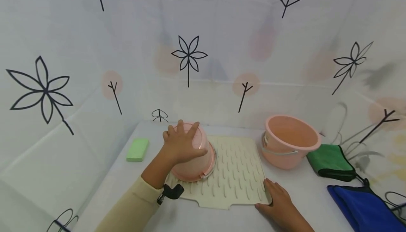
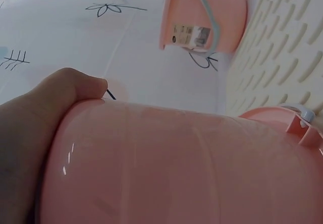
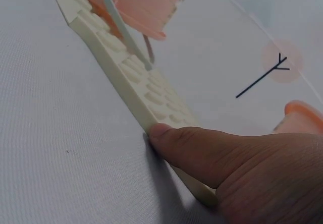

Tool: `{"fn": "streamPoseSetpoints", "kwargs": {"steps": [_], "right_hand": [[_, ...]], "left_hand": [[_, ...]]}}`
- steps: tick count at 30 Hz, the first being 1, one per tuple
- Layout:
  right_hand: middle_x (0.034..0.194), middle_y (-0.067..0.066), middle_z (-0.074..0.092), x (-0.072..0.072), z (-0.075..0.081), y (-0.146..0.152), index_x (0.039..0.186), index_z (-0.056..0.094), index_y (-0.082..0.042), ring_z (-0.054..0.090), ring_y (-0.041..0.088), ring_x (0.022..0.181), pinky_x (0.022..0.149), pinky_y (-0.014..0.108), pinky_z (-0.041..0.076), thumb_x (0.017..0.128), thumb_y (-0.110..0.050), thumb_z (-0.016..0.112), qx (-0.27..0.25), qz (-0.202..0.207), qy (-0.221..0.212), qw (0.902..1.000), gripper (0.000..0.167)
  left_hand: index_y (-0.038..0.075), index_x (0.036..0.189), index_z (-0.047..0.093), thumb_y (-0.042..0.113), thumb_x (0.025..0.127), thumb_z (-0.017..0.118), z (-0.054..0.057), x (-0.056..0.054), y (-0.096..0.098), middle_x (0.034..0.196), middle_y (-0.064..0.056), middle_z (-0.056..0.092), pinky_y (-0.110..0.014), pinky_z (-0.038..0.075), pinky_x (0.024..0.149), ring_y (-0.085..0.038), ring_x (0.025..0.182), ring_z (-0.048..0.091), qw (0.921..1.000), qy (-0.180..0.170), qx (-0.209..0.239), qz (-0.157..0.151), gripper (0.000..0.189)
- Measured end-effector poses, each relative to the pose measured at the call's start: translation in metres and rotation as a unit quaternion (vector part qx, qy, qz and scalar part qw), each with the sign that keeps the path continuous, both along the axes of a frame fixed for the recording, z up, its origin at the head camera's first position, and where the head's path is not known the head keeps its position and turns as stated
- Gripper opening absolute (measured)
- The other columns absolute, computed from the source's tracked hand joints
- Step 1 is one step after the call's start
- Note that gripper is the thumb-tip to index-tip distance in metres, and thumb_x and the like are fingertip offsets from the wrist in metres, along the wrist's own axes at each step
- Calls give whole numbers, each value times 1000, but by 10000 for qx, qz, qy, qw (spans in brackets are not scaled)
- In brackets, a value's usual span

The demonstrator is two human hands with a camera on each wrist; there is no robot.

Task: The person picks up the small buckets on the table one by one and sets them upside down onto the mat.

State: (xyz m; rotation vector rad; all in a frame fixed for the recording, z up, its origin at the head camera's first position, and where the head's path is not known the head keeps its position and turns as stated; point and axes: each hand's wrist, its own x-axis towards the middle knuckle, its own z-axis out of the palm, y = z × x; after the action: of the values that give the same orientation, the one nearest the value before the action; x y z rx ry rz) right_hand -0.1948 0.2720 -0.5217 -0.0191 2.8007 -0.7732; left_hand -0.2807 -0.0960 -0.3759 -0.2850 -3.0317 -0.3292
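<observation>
An upside-down pink bucket stands on the left part of a cream plastic washboard with rows of raised curved ridges. My left hand rests over the bucket's base with its fingers spread. In the left wrist view, a digit lies along the edge of the bucket's base. At the washboard's near right corner, my right hand grips the edge, thumb at the front side and fingers along the right side. The right wrist view shows the thumb against the washboard's thick rim.
A second pink bucket with a grey handle stands upright beyond the washboard's right side. Folded green and blue cloths lie at the right. A light green block sits at the left. Patterned white fabric hangs behind.
</observation>
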Motion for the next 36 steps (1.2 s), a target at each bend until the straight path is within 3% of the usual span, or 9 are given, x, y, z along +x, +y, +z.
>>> {"fn": "streamPoseSetpoints", "kwargs": {"steps": [9,17,24,36], "right_hand": [[170,26,23,-1,-2,3,164,26,1,13,59,153,118,75,15,73,-76,78,28,-59,-33,10000,130],[169,28,25,-1,0,-1,163,28,3,13,59,153,119,75,14,74,-73,80,1,-1,45,10000,127],[170,27,24,2,1,0,163,27,2,13,58,153,118,76,15,75,-73,79,4,-8,14,10000,126],[169,26,26,4,2,1,163,29,1,14,58,153,118,75,17,75,-71,81,-1,-59,36,10000,125]], "left_hand": [[47,165,25,80,79,60,-3,-10,-6,169,-16,21,-70,31,107,-53,139,31,9988,135,174,-443,98],[46,165,23,82,80,57,-2,-8,1,171,-19,18,-71,29,108,-55,141,28,9998,-65,35,-168,99],[43,166,25,82,80,58,1,-11,6,172,-22,16,-74,24,112,-59,144,24,9994,-274,210,-54,99],[43,165,26,83,82,54,0,-26,18,171,-22,20,-73,27,113,-59,145,28,9990,-426,-104,-60,97]]}}
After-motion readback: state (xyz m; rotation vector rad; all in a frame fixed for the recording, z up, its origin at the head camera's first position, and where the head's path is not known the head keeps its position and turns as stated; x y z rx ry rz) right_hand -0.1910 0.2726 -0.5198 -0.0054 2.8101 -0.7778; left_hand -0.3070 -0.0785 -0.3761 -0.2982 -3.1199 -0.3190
